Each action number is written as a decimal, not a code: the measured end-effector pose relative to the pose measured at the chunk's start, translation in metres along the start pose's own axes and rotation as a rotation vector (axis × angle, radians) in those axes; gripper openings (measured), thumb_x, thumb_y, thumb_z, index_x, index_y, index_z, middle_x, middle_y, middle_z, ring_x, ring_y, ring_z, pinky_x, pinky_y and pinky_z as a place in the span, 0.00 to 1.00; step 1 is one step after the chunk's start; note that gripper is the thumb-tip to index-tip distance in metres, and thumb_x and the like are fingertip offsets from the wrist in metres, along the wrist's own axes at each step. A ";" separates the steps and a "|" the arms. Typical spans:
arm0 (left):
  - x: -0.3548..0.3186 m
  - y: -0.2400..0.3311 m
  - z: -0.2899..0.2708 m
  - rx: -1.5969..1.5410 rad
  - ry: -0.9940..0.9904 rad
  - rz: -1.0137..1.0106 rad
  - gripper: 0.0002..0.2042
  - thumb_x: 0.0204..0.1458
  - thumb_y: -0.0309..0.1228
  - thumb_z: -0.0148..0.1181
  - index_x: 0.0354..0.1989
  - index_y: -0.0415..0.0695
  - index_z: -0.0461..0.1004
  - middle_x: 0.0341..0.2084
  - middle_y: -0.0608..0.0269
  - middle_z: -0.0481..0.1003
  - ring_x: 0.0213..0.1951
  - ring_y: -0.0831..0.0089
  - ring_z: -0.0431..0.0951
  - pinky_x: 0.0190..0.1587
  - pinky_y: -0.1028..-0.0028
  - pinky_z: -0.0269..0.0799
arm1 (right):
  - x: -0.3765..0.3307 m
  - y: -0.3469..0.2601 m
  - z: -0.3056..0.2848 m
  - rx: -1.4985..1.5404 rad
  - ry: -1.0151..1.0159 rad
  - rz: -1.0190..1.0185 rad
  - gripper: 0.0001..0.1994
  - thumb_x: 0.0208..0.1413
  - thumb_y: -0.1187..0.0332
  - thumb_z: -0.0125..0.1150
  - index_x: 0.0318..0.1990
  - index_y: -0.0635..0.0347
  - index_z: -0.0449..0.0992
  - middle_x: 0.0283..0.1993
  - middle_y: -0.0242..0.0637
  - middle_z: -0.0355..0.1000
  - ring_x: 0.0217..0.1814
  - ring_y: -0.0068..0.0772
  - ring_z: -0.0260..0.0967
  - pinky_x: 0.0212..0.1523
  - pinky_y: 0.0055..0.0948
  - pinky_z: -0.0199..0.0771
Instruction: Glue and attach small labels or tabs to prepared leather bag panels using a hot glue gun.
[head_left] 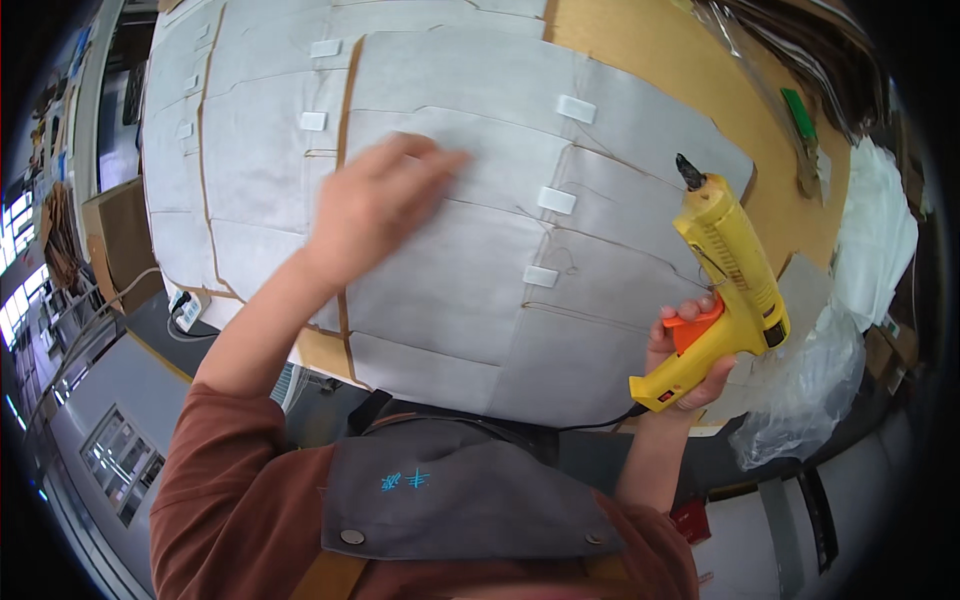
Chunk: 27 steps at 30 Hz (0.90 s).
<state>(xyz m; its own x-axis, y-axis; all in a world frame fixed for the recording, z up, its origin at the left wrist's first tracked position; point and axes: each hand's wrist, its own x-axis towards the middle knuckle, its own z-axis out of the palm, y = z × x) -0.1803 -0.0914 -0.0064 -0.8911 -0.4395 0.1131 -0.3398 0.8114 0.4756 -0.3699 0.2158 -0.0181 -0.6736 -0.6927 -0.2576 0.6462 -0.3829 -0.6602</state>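
My right hand (685, 355) grips a yellow glue gun (728, 275) by its handle, a finger on the orange trigger, the dark nozzle pointing up and away from me. My left hand (375, 205) lies flat, palm down, on overlapping grey-white fabric pieces (470, 270) spread over a brown cardboard-topped table (640, 50). Small white rectangular tabs (556, 200) sit along the fabric seams, to the right of my left hand. The gun's black cord runs down from its handle toward my body.
Crumpled clear plastic (800, 390) and white material (875, 240) lie at the table's right edge. A green-handled tool (800, 115) rests at the far right. A white power strip (188, 310) and a cardboard box (125, 240) are at the left.
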 end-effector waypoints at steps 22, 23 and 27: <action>0.034 0.048 0.065 0.243 0.008 0.417 0.18 0.34 0.26 0.67 0.38 0.52 0.82 0.30 0.77 0.75 0.22 0.80 0.69 0.20 0.79 0.66 | 0.000 -0.011 -0.049 -0.166 0.004 0.126 0.39 0.51 0.41 0.61 0.57 0.68 0.63 0.49 0.46 0.70 0.51 0.45 0.71 0.46 0.38 0.74; 0.034 0.048 0.064 0.246 0.007 0.417 0.18 0.34 0.26 0.67 0.38 0.52 0.82 0.30 0.77 0.75 0.22 0.80 0.69 0.20 0.79 0.66 | 0.001 -0.012 -0.049 -0.168 -0.005 0.130 0.39 0.51 0.41 0.61 0.57 0.68 0.63 0.49 0.46 0.70 0.51 0.45 0.71 0.46 0.38 0.74; 0.036 0.045 0.063 0.180 -0.039 0.397 0.16 0.37 0.27 0.68 0.39 0.52 0.81 0.30 0.76 0.75 0.23 0.78 0.72 0.21 0.78 0.68 | 0.004 -0.013 -0.047 -0.177 -0.067 0.148 0.38 0.53 0.41 0.59 0.58 0.66 0.61 0.51 0.41 0.65 0.54 0.43 0.68 0.47 0.35 0.72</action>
<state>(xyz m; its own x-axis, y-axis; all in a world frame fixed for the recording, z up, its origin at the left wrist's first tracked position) -0.2465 -0.0460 -0.0363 -0.9727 -0.0684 0.2219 -0.0130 0.9702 0.2420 -0.3981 0.2464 -0.0440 -0.5476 -0.7743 -0.3172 0.6588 -0.1653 -0.7339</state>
